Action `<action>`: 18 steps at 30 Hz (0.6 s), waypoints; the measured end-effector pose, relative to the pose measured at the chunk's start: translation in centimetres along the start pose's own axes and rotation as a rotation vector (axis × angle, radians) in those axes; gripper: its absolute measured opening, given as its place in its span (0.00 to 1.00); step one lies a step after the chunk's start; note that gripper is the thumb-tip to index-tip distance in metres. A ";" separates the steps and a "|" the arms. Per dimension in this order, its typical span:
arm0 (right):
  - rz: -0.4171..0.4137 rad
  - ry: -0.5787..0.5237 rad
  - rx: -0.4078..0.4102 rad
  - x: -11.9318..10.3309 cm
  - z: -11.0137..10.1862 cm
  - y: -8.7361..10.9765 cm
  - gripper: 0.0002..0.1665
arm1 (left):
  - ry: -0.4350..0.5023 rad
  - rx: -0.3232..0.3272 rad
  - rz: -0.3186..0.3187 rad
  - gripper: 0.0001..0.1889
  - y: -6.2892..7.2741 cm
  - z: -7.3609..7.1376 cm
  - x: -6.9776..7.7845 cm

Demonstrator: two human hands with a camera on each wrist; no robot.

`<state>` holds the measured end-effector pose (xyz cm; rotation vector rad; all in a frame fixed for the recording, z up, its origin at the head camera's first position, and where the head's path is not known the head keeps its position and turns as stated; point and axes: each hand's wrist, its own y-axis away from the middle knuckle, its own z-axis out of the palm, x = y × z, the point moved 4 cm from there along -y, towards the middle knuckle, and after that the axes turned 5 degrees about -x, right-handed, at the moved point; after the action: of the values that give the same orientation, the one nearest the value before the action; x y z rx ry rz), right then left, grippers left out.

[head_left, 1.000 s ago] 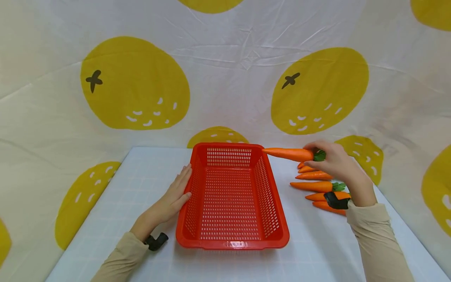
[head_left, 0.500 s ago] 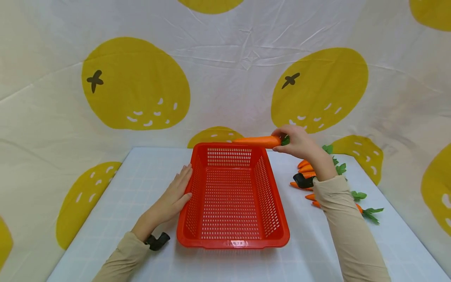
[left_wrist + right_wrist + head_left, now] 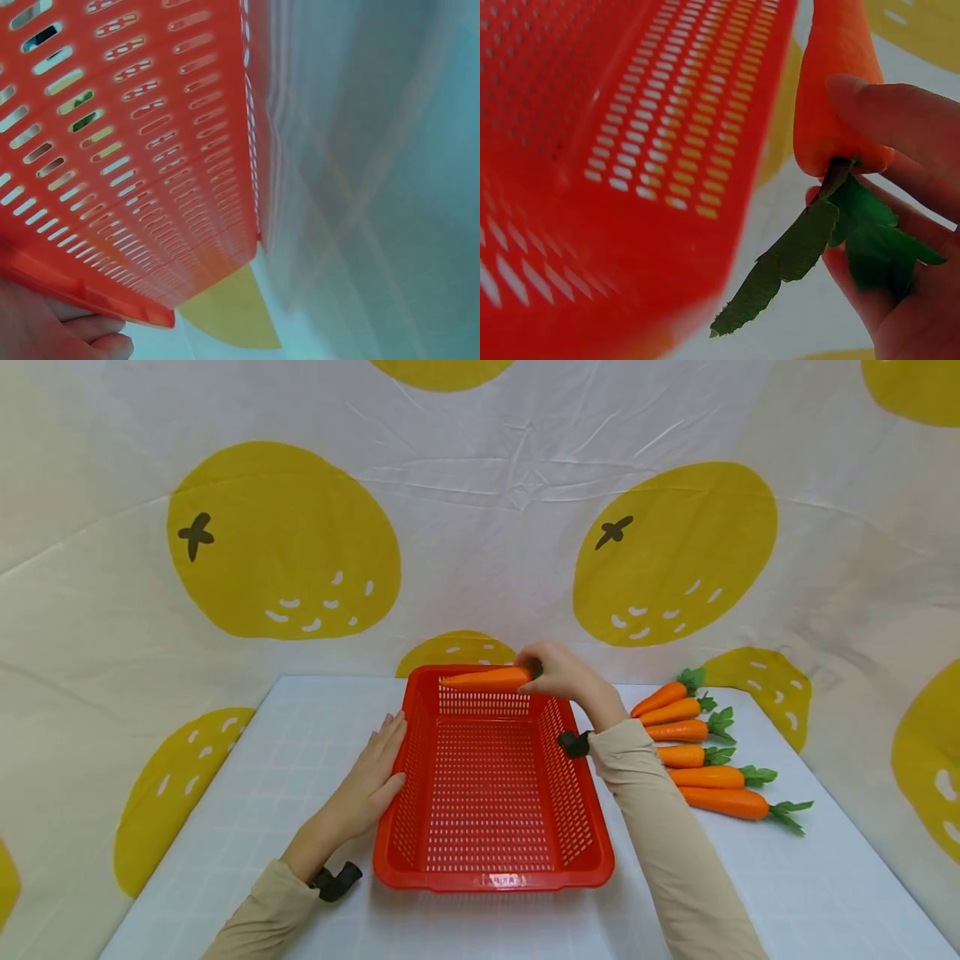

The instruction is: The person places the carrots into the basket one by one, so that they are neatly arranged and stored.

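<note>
A red slotted plastic basket (image 3: pixel 491 793) stands on the table, and no carrot lies on its floor. My right hand (image 3: pixel 558 672) pinches a carrot (image 3: pixel 487 679) at its leafy end, over the basket's far side; its tip points left. In the right wrist view the thumb presses on the orange carrot (image 3: pixel 840 112), and its green leaves (image 3: pixel 870 232) hang toward the palm. My left hand (image 3: pixel 367 777) rests along the basket's left rim with fingers straight. The left wrist view shows fingertips (image 3: pixel 94 330) at the rim beside the slotted wall (image 3: pixel 150 150).
Several carrots (image 3: pixel 720 777) lie in a row on the table right of the basket, leaves to the right. The pale checked table (image 3: pixel 300 727) meets a hanging cloth (image 3: pixel 480 527) printed with yellow fruit at the back.
My right hand has carried the carrot leftward from beside the basket to over its far side, dipping slightly at the end. The left hand stays on the rim.
</note>
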<state>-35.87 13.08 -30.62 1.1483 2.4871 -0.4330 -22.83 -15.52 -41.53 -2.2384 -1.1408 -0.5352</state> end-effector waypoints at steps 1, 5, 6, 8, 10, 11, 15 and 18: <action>0.007 -0.008 -0.008 0.0 0.5 -0.4 0.21 | -0.001 0.001 -0.003 0.37 0.0 0.0 0.0; 0.056 -0.015 -0.048 0.1 2.4 -1.6 0.19 | -0.005 0.004 -0.011 0.37 0.0 0.1 -0.1; 0.077 -0.013 -0.064 0.1 2.9 -1.8 0.19 | -0.005 0.002 -0.016 0.37 0.0 0.1 -0.2; 0.108 -0.002 -0.086 0.3 3.8 -2.2 0.19 | -0.005 0.001 -0.021 0.38 0.0 0.1 -0.2; 0.152 -0.009 -0.107 0.5 4.7 -2.5 0.20 | -0.005 -0.002 -0.025 0.38 0.0 0.1 -0.2; 0.172 -0.014 -0.114 0.6 5.1 -2.5 0.20 | -0.005 -0.003 -0.025 0.38 0.0 0.1 -0.2; 0.214 0.013 -0.119 0.8 6.4 -2.8 0.15 | -0.010 -0.005 -0.022 0.37 0.0 0.1 -0.2; 0.257 0.079 -0.112 0.9 7.3 -3.1 0.12 | -0.017 -0.002 -0.019 0.37 0.0 0.1 -0.2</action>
<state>-37.34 8.67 -37.14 1.4383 2.3508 -0.1778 -22.96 -15.57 -41.70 -2.2400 -1.1717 -0.5269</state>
